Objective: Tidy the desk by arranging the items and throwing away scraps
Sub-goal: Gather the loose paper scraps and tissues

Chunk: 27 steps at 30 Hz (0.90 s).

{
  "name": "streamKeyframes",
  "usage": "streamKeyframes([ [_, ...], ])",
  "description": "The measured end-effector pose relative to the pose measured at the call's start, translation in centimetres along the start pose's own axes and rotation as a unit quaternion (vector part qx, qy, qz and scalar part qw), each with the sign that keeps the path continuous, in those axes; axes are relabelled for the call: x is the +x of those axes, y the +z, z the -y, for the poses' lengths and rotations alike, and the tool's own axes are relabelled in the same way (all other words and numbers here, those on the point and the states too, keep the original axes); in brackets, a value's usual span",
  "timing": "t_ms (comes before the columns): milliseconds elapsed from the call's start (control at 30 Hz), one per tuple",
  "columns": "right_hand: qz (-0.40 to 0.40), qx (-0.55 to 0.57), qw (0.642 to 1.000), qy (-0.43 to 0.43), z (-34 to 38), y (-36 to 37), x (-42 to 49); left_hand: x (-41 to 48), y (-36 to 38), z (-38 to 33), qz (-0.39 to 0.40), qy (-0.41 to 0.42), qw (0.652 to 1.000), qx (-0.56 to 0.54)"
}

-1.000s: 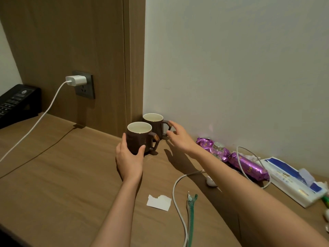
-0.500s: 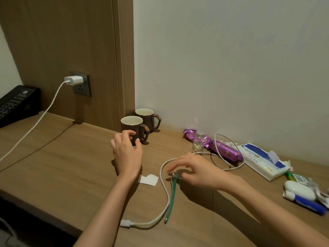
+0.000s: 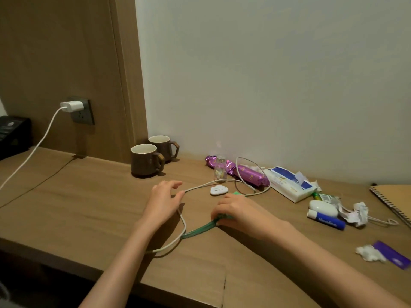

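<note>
My right hand point(image 3: 235, 211) pinches one end of a green wrapper strip point(image 3: 198, 231) that lies flat on the wooden desk point(image 3: 84, 210). My left hand point(image 3: 163, 202) rests on the desk with relaxed fingers, touching a looped white cable point(image 3: 222, 182). Two brown mugs point(image 3: 144, 160) stand together in the back corner. Scraps lie to the right: crumpled paper point(image 3: 359, 214), a white tissue wad point(image 3: 369, 253) and a purple wrapper point(image 3: 391, 254). The small white paper scrap seen earlier is out of sight.
Along the wall lie a purple snack packet point(image 3: 251, 174), a small glass bottle point(image 3: 220, 168), a tissue pack point(image 3: 289, 183), a white oval case point(image 3: 322, 207), a blue lip balm point(image 3: 327, 221) and a spiral notebook point(image 3: 395, 196). A charger point(image 3: 71, 106) sits plugged in at left.
Both hands left the mugs and drew back toward me. My right hand reached the green strip and now pinches it. My left hand moved over the cable and covers where the paper scrap lay.
</note>
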State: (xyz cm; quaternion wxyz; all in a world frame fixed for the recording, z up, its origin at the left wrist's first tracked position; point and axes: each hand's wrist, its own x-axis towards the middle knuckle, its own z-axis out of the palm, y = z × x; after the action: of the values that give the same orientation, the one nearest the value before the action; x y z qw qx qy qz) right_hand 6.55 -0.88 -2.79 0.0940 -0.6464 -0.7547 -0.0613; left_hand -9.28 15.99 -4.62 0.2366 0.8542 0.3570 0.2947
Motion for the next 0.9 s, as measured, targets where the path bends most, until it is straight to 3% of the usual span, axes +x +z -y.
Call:
streamKeyframes([
  [267,0.003,0.021,0.979,0.201,-4.4,-1.8,-9.5,-0.5,2.0,-3.3,0.068,-0.015,0.99,0.127],
  [467,-0.009,-0.004,0.953,0.304,-6.1,-2.9,-14.6,-0.4,3.6,-4.5,0.07,-0.017,0.983,0.168],
  [600,-0.005,-0.009,0.939,0.343,-6.4,-3.3,-16.1,-0.2,4.5,-4.6,0.046,-0.018,0.983,0.174],
  [700,-0.059,0.018,0.936,0.345,-6.6,-3.6,-15.6,0.1,5.0,-5.6,0.019,-0.007,0.988,0.154],
  [900,-0.113,-0.015,0.916,0.385,-8.1,-3.6,-10.6,0.8,7.6,-10.5,-0.108,0.145,0.983,0.037],
])
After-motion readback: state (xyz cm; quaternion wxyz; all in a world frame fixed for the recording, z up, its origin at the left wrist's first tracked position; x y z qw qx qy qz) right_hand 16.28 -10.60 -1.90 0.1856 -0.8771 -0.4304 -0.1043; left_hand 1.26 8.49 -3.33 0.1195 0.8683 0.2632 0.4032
